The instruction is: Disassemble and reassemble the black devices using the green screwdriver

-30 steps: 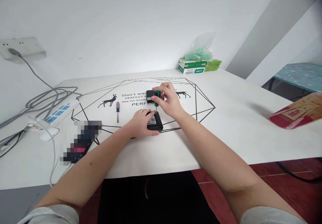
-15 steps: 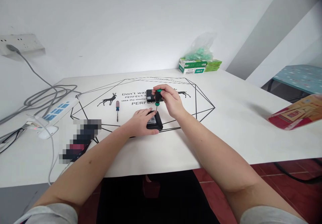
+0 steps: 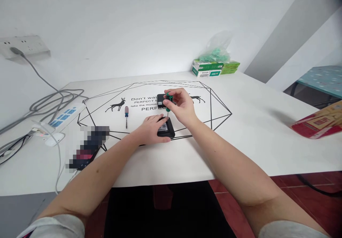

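Observation:
A black box-shaped device [image 3: 169, 129] with a white label lies on the table. My left hand [image 3: 153, 129] grips it from the left, thumb along the near edge and fingers over the far part, hiding much of it. In my right hand [image 3: 181, 106] is a green-and-black screwdriver [image 3: 169, 101], pinched by the handle between thumb and fingers. It stands nearly upright, with its tip down at the far edge of the device. Behind it sits a second black box [image 3: 160, 102], partly covered by the right hand. Left of both hands lies another screwdriver [image 3: 126, 116].
A power strip [image 3: 66, 116] with coiled grey cables lies at the left, and a blurred-out dark object [image 3: 91, 147] is near my left forearm. Green-and-white boxes [image 3: 207, 68] under a plastic bag [image 3: 217, 49] stand against the wall. A red package [image 3: 317, 122] sits at the right.
My right fingers have shifted round the screwdriver handle, the thumb now lower across it. My left hand stays on the device. The whole view has moved slightly.

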Demonstrator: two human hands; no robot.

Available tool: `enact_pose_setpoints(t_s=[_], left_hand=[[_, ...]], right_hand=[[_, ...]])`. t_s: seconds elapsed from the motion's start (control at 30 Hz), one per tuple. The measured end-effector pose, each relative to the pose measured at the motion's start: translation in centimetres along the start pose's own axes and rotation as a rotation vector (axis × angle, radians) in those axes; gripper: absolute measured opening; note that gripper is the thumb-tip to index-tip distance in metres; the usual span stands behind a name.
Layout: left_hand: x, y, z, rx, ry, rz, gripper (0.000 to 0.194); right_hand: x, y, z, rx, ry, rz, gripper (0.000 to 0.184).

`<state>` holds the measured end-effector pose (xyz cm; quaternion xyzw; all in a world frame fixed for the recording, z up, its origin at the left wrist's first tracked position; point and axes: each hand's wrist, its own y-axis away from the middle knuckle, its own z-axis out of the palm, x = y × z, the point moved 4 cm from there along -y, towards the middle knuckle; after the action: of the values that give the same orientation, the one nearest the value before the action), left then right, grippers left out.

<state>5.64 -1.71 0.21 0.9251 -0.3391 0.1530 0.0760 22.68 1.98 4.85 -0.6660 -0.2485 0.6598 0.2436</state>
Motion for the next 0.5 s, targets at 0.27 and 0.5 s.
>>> enact_pose_setpoints(t_s=[0.27,0.5], left_hand=[[0.0,0.0,-0.1,0.003,0.002,-0.009,0.097],[-0.6,0.4,-0.3,0.059,0.044,0.010,0.076]], right_hand=[[0.0,0.2,0.5,-0.076,-0.022,0.038,0.027],[-0.7,-0.2,-0.6,0.019,0.261,-0.206,0.026]])
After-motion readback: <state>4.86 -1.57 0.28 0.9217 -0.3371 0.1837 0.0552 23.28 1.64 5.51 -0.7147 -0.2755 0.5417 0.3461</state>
